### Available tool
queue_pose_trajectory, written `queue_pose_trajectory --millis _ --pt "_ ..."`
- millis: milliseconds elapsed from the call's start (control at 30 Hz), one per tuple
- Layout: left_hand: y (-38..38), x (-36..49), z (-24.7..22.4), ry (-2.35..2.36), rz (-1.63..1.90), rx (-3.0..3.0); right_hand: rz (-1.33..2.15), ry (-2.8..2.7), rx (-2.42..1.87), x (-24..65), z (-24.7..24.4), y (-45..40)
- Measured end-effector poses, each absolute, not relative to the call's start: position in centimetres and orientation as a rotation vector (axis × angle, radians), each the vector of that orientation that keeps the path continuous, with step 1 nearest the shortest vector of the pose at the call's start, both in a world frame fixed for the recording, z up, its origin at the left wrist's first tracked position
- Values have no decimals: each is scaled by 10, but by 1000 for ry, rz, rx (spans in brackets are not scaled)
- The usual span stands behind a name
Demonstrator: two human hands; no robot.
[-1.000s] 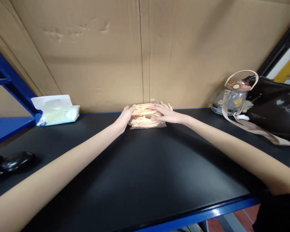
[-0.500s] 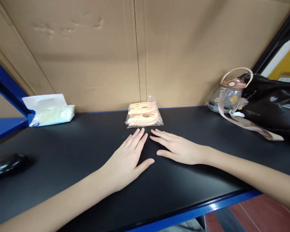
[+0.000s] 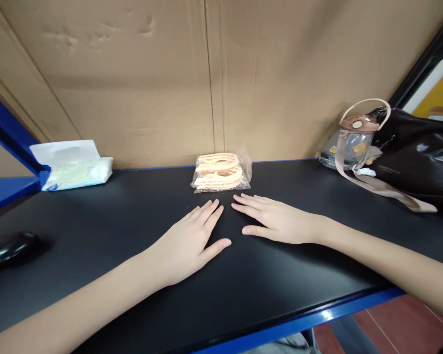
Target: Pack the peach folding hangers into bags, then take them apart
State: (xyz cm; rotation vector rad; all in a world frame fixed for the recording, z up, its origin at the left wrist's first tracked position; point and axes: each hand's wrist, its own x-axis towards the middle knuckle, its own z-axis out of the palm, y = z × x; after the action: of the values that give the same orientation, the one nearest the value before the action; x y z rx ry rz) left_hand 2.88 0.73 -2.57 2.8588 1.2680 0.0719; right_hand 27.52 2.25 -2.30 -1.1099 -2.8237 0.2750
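Note:
My left hand lies palm down on the black tabletop, fingers stretched and thumb apart, holding nothing. Opposite it, my right hand rests flat too, its fingers pointing left and its thumb apart. A narrow gap separates the two sets of fingertips. Just beyond them sits a clear plastic bag with peach-coloured flat pieces stacked inside; rounded openings show in the pieces, but I cannot make out their kind. Neither hand touches the bag.
Cardboard stands along the back edge. At the left are a tissue pack and a black computer mouse. A clear water bottle with a strap and a black bag occupy the right. A blue edge borders the front.
Both hands have drawn slightly apart, the left one shifting a little left and the right one a little right. The bag of peach pieces stays in place.

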Motion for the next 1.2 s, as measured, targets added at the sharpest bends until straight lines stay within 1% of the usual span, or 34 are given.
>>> queue_pose_trajectory --millis 233,733,1200 --pt "5 29 -24 1304 -28 2869 247 -2833 -1113 276 -23 23" --pt "4 28 -23 1330 -65 2867 242 -2817 -1095 276 -25 24" --pt "6 28 -24 1305 -7 2861 260 -2811 -1095 276 -25 23"
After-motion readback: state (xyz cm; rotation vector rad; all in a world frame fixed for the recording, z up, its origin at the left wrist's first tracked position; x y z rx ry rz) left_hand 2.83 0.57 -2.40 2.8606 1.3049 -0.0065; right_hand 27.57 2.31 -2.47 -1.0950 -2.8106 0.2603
